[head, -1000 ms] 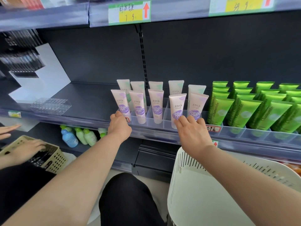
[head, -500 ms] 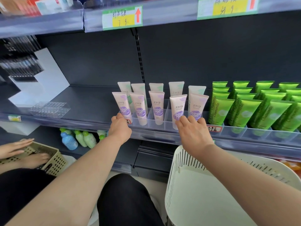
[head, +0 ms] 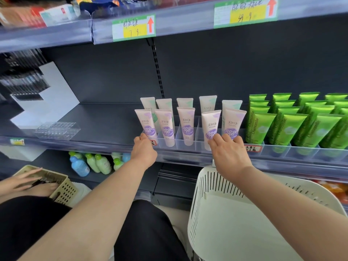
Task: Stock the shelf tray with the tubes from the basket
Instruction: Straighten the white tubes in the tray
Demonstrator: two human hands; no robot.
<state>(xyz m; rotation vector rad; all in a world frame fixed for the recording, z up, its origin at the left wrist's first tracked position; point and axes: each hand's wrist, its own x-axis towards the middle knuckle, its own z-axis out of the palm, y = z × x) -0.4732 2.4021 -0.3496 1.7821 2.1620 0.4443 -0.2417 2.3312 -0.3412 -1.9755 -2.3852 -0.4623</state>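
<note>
Shelf (head: pixel 105 117): dark metal board at chest height to the crouching person; it carries all the stock listed below.

Basket (head: pixel 216 187): white, slotted wall, on the floor just under the shelf's front edge at the person's right, presumably parked there for a short reach; no tubes show in the part of its inside that can be seen, so stocking looks close to finished.

Green tubes (head: pixel 293 129): several ranks standing cap-down in the adjoining compartments to the right; not part of this job.

Shelf tray (head: pixel 196 140): clear plastic, divided into lanes, at the shelf's front lip; the dividers keep each tube upright and facing out.

Pale tubes (head: pixel 185 125): ten counted, all in the tray, cap-down in two rows of five; the front row bears purple labels; the fourth front tube sits a little forward of its neighbours.

Right hand (head: pixel 228 153): open, fingers spread, tips touching the bases of the two rightmost front tubes, likely nudging them into line.

Left hand (head: pixel 144 149): fingers curled at the tray's left front corner, probably steadying it; what they close on is hidden, so I cannot tell.
</note>
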